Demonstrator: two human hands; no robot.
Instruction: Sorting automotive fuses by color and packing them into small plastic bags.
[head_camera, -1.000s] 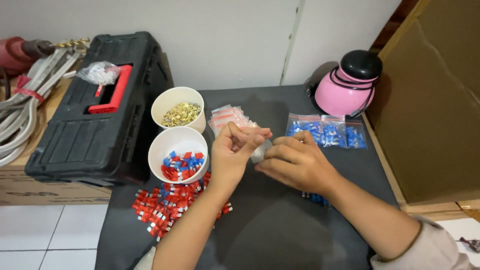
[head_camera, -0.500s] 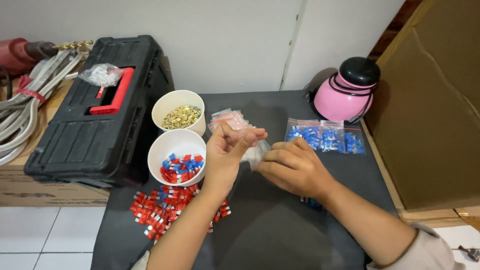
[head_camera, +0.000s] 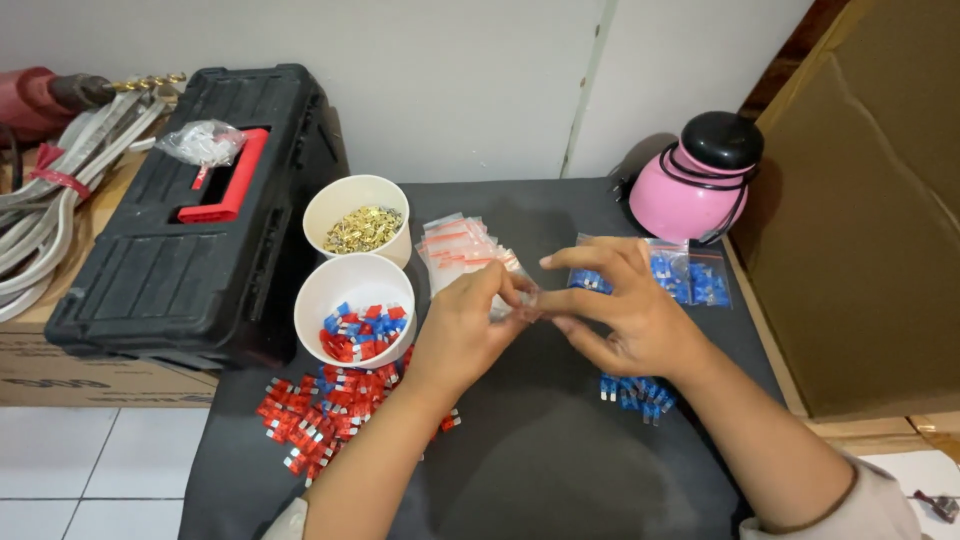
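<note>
Both hands meet just right of the white cup of red and blue connectors (head_camera: 355, 305): the left hand (head_camera: 465, 335) and right hand (head_camera: 630, 315) pinch a small clear bag (head_camera: 510, 300) between their fingers, above the dark table (head_camera: 560, 450). It looks like the bag is being opened or sealed, which calls for steady pinching at its mouth.

Mat's near edge (head_camera: 560, 470) lies open — cups (head_camera: 355, 290) (two) crowd the left.
</note>
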